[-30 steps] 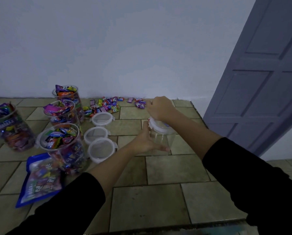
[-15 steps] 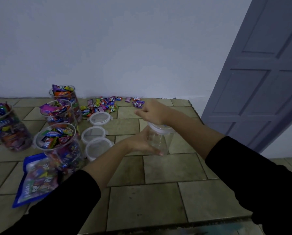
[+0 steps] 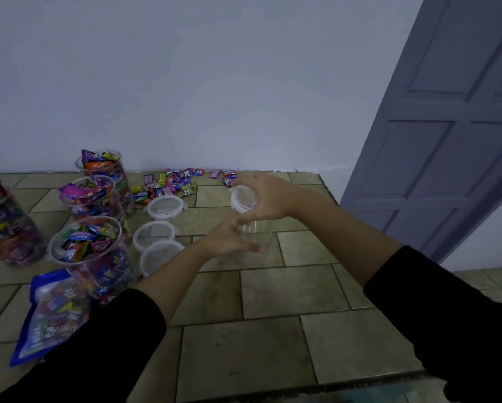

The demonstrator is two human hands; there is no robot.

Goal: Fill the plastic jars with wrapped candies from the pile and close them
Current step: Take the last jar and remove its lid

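two hands: both reach out over the table (image 3: 244, 359), with black sleeves down to the forearms.
right hand (image 3: 268, 197): fingers curl over a lid (image 3: 239, 199) from above and grip its rim.
lid: clear with a white rim, tilted, right at the top of the empty jar (image 3: 258, 232); whether it touches the jar's mouth i cannot tell.
left hand (image 3: 229, 241): fingers are stretched out and relaxed, laid against the near left side of the empty jar, gripping nothing.
empty jar: clear plastic, upright on the table between the two hands, faint and partly blurred.
candy pile (image 3: 183, 181): wrapped candies scattered along the wall, beyond the empty jar and to its left.
loose lids (image 3: 164, 206): three, flat on the table just left of the empty jar, in a row running from the candy pile toward the person.
full jars (image 3: 95, 257): four, open-topped and heaped with candies, farther left of the empty jar than the loose lids.
candy bag (image 3: 52, 312): blue, lying flat, left of the empty jar and nearer the person, just beside the nearest full jar.
door (image 3: 447, 141): grey-blue and panelled, right of the empty jar, past the table's edge.
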